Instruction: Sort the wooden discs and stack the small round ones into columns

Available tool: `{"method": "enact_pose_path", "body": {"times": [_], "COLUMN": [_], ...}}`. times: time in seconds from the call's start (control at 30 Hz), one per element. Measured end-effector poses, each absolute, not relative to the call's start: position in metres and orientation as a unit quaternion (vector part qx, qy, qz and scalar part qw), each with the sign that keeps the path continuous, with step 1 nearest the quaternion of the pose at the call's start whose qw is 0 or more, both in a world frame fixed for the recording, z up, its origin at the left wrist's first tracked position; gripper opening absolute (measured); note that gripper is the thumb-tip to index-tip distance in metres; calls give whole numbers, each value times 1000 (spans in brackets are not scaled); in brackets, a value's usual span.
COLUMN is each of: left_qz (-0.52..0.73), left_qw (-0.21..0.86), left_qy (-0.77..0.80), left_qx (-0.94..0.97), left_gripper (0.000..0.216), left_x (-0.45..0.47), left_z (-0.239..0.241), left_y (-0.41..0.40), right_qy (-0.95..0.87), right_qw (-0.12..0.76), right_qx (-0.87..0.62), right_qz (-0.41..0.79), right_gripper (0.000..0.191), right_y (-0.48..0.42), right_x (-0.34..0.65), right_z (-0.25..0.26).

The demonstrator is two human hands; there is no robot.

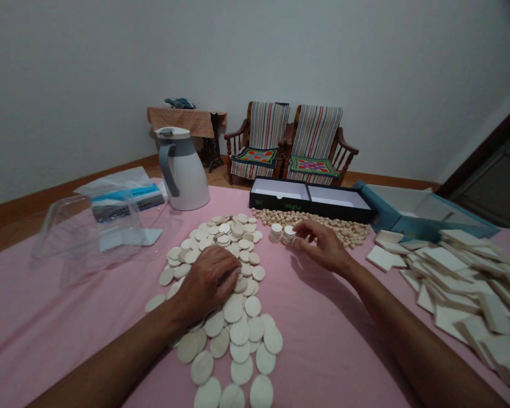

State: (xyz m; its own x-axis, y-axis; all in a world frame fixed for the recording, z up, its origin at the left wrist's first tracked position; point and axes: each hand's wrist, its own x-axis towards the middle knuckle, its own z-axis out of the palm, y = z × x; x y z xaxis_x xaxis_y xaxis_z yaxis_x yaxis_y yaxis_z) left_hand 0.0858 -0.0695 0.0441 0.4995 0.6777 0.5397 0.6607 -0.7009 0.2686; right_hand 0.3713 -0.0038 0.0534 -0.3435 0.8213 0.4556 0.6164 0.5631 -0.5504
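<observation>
Pale round wooden discs (240,331) lie in a long loose heap on the pink-covered table. My left hand (212,279) rests over the middle of this heap, its fingers curled down; what they hold, if anything, is hidden. Two short stacks of discs stand to the right of the heap. My right hand (322,245) has its thumb and fingertips at the right side of the nearer-to-hand stack (288,234), closed against it. The other stack (276,232) stands upright just to the left, apart from my fingers.
Small wooden beads (340,228) spread behind my right hand. Behind them sits a black two-compartment box (280,198), beside a blue box (425,212). Square wooden tiles (454,277) pile up at right. A white jug (187,175) and clear plastic packaging (85,221) stand at left.
</observation>
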Motion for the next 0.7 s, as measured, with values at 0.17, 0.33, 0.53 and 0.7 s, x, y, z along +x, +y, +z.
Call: {"method": "enact_pose_path", "body": {"times": [0.17,0.33,0.53,0.7], "left_qz": [320,318,324,328], "left_qw": [11,9,9,15], "left_qy": [390,390,388,383], "left_qx": [863,864,863,863], "left_gripper": [16,16,15,16], "left_x": [86,86,86,87], "left_z": [46,47,46,47], "left_y": [-71,-72,-72,-72], "right_qy": [-877,-884,-879,-870], "right_qw": [287,260,257,306], "right_qx": [-329,-348,-373,-359], "right_qz": [203,171,152,143], "right_gripper": [25,20,22,29], "right_y": [-35,-55,-58,-37], "right_x": [327,305,302,329], "right_z": [50,34,28,53]}}
